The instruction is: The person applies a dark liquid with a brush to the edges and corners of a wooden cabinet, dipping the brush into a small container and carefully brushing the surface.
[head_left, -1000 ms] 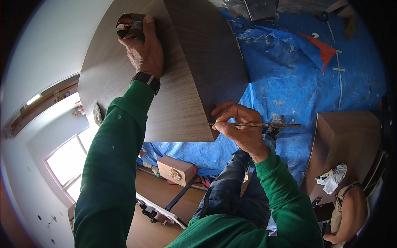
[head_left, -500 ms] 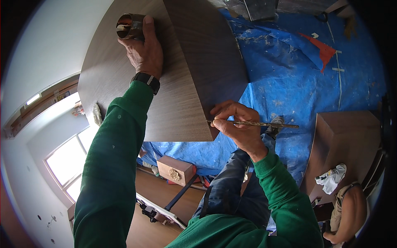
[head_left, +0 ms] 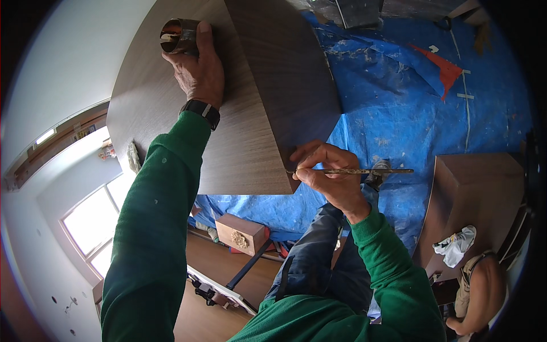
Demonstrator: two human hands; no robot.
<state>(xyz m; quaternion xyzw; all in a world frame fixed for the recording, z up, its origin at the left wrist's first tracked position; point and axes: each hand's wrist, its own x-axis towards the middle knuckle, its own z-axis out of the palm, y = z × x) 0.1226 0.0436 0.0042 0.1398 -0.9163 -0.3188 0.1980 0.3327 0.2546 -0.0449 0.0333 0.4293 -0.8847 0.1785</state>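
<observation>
The right hand (head_left: pixel 341 189) pinches a slim brush (head_left: pixel 393 171), seemingly touching up the wood-grain cabinet (head_left: pixel 245 154) edge; the left hand (head_left: pixel 200 77) grips a cup (head_left: pixel 186 39). Next stroke wants steadiness.

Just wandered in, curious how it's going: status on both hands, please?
Left hand gripping open container. Right hand pinching thin tool, tip by brown cabinet's edge. Nothing visibly blocking it.
</observation>
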